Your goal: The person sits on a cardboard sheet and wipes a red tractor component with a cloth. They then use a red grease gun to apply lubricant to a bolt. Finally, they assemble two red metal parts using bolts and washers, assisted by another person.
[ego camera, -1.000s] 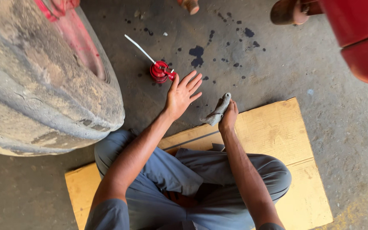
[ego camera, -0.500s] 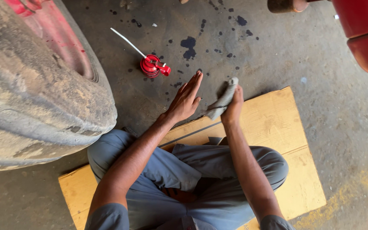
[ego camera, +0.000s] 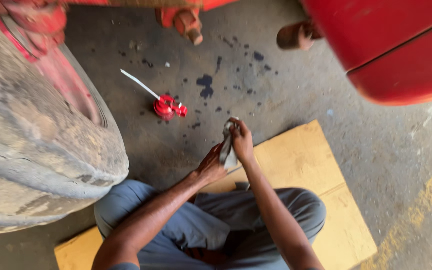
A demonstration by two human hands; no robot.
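Head view: both hands at centre rub a grey rag (ego camera: 227, 148), right hand (ego camera: 242, 141) fingers closed on its top, left hand (ego camera: 211, 165) pressed into it, hand-wiping step judged; red oil can (ego camera: 166, 106) on floor at 10 o'clock.

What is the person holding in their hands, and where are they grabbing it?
A grey rag. The right hand grips its upper end, and the left hand presses against its lower part.

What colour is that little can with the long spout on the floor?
The oil can is red, with a thin pale spout. The head view shows it plainly.
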